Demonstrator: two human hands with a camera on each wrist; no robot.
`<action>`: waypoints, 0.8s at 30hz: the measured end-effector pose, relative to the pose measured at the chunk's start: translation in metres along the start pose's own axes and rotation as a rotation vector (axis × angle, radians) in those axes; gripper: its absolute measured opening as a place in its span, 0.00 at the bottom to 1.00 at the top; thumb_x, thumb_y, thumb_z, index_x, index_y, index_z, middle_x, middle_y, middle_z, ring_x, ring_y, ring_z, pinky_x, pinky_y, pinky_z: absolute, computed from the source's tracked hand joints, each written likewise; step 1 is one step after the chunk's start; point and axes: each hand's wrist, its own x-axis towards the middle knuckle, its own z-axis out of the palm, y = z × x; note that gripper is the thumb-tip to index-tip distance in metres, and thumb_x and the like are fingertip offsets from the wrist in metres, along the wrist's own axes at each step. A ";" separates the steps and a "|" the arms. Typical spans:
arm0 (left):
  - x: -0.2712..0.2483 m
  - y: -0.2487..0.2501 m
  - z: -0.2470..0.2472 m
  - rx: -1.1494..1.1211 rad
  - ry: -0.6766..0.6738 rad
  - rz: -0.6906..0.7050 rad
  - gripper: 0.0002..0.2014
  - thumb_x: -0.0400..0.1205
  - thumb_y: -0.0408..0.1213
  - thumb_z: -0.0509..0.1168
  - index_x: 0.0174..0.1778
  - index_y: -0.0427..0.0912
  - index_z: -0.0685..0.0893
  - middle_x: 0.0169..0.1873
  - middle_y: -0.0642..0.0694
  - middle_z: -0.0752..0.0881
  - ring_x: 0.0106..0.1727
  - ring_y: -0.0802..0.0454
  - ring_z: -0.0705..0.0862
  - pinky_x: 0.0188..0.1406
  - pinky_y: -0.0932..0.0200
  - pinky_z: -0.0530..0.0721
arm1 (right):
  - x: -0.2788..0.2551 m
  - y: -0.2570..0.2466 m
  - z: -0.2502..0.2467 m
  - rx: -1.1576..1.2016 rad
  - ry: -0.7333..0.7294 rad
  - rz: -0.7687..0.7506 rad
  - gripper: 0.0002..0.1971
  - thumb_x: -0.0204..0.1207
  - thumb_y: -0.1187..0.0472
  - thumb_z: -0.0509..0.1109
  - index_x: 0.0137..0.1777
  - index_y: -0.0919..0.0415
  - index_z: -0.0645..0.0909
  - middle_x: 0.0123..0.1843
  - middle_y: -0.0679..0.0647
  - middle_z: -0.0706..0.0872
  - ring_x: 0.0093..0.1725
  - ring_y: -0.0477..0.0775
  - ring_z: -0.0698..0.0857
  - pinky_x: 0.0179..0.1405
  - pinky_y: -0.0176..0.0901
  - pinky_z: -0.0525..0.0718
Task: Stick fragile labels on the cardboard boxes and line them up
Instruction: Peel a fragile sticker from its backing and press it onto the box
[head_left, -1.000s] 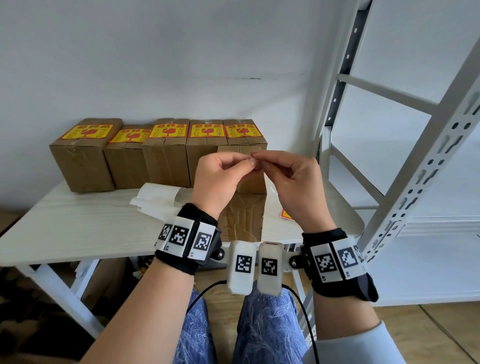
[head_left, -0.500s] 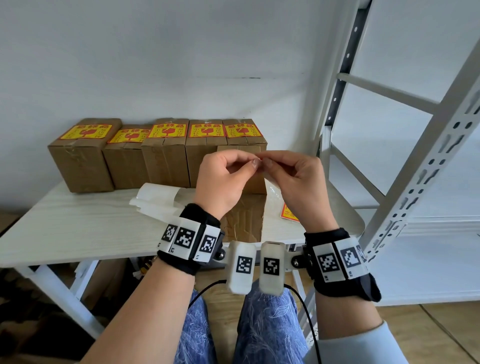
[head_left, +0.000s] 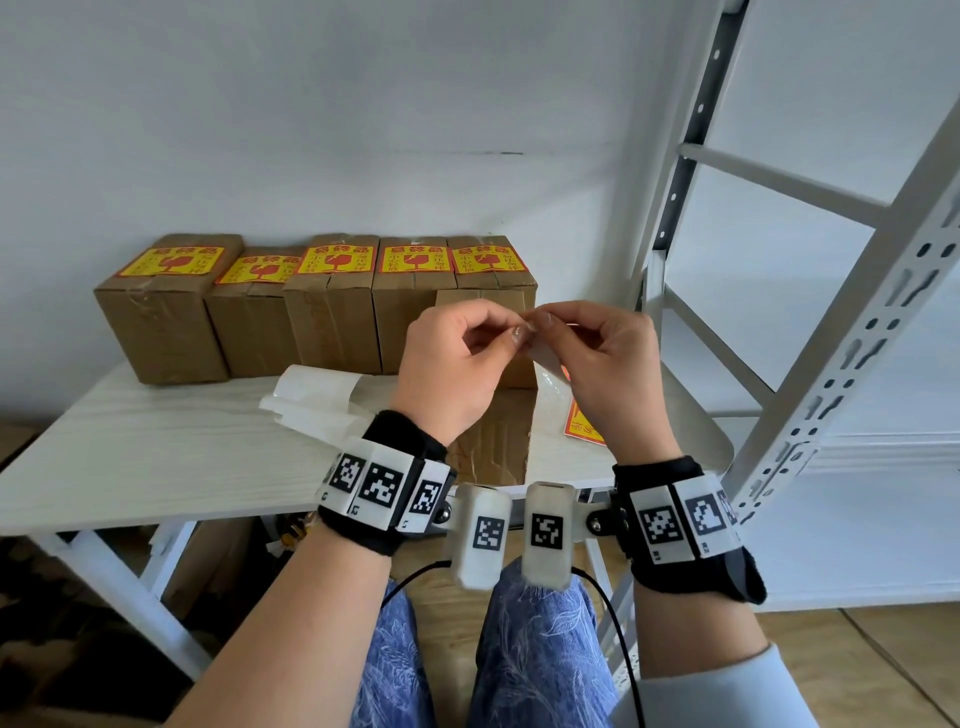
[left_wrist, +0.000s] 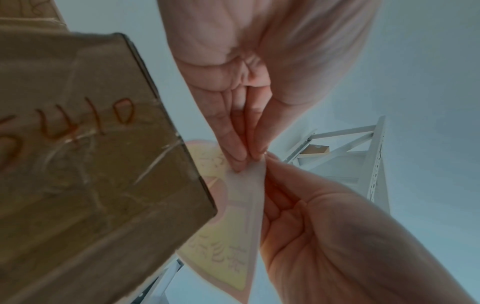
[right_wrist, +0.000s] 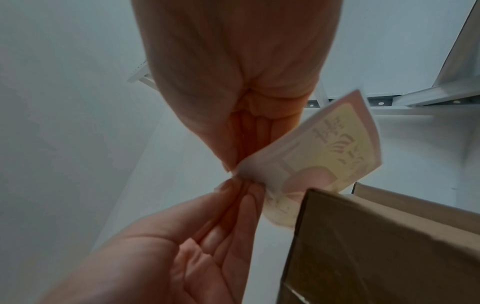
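Both hands pinch the top corner of a yellow-and-red fragile label (head_left: 581, 427) on its white backing, above the table's front. My left hand (head_left: 514, 333) grips the corner from the left and my right hand (head_left: 537, 323) from the right, fingertips almost touching. The label (left_wrist: 228, 246) hangs below the pinch, printed side away from the wrist cameras (right_wrist: 337, 148). Under the hands stands an unlabelled cardboard box (head_left: 493, 436), partly hidden by them. Several labelled boxes (head_left: 332, 301) stand in a row along the wall.
Peeled white backing sheets (head_left: 317, 400) lie on the white table (head_left: 156, 457) left of the unlabelled box. A white metal shelf rack (head_left: 831, 364) stands close on the right. Cardboard lies under the table.
Both hands have drifted slightly right and down while still pinching the label corner. Boxes and backing sheets have not moved.
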 end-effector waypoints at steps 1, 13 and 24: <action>0.000 0.000 0.000 0.004 -0.001 -0.002 0.04 0.80 0.29 0.71 0.45 0.38 0.91 0.39 0.47 0.92 0.43 0.54 0.90 0.49 0.60 0.89 | 0.001 0.001 0.000 -0.031 0.017 0.000 0.05 0.80 0.69 0.72 0.46 0.64 0.90 0.34 0.46 0.89 0.31 0.32 0.85 0.33 0.20 0.77; 0.001 0.000 -0.019 -0.704 0.083 -0.459 0.08 0.83 0.21 0.63 0.46 0.32 0.87 0.47 0.34 0.90 0.49 0.45 0.90 0.48 0.61 0.90 | 0.025 0.033 -0.012 0.059 0.454 0.259 0.10 0.82 0.63 0.66 0.39 0.57 0.83 0.31 0.50 0.80 0.30 0.48 0.78 0.33 0.42 0.81; 0.005 -0.039 -0.092 -1.011 0.481 -0.674 0.06 0.83 0.25 0.65 0.43 0.29 0.86 0.36 0.38 0.91 0.38 0.51 0.93 0.37 0.67 0.89 | 0.039 0.046 -0.019 0.251 0.787 0.429 0.14 0.77 0.62 0.63 0.30 0.54 0.82 0.33 0.53 0.79 0.38 0.55 0.77 0.34 0.46 0.80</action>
